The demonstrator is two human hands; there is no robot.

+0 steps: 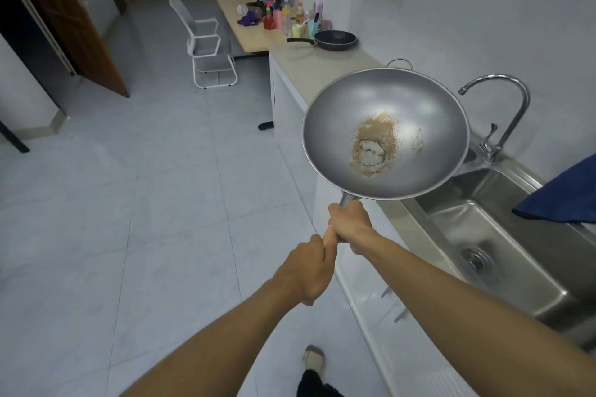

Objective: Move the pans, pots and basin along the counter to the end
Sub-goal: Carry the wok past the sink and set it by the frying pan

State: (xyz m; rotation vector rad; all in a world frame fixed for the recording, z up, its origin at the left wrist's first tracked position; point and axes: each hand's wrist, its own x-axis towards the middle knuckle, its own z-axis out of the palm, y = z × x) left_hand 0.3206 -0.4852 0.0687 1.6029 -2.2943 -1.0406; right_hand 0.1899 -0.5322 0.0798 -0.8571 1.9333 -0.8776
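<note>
— Two hands on one handle, is that right?

— Yes. The right hand (350,225) is clenched around the wooden handle (426,240) close to the metal neck, and the left hand (306,271) grasps its end just behind. Both are wrapped tight.

— And the wok (385,134)?

— Held up in the air, over the front edge of the counter (309,69), beside the sink (503,235). It is a round, deep bowl of smooth grey metal with a thin bright rim, a small wire loop handle on its far side, and a brown, crusty ring of residue at the bottom.

— What else sits on the counter?

— A dark, shallow frying pan (335,40) with a long black handle rests at the far end, near the back edge. The top itself is pale beige and matte. The sink is brushed steel with a curved chrome tap (506,106), and a dark blue cloth (564,196) hangs over its right side.

— Any writing?

— None I can read.
</note>
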